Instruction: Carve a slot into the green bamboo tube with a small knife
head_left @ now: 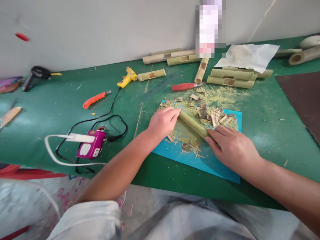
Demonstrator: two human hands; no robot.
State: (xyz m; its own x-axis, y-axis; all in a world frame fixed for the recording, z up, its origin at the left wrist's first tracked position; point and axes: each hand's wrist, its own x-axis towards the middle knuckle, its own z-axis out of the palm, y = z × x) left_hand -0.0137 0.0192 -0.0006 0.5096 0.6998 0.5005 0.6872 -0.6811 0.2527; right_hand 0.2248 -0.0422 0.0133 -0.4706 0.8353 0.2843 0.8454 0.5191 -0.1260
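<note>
Left hand (pixel 162 121) and right hand (pixel 232 145) pinch bamboo tube (pixel 193 124) at opposite ends, likely for steadiness; blue sheet (pixel 213 165) between/below them probably catches shavings (pixel 191 148).

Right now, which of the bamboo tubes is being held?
The bamboo tube slanting over the blue sheet: the left hand grips its far end, the right hand its near end. The other tubes lie farther back on the green table, unheld.
</note>
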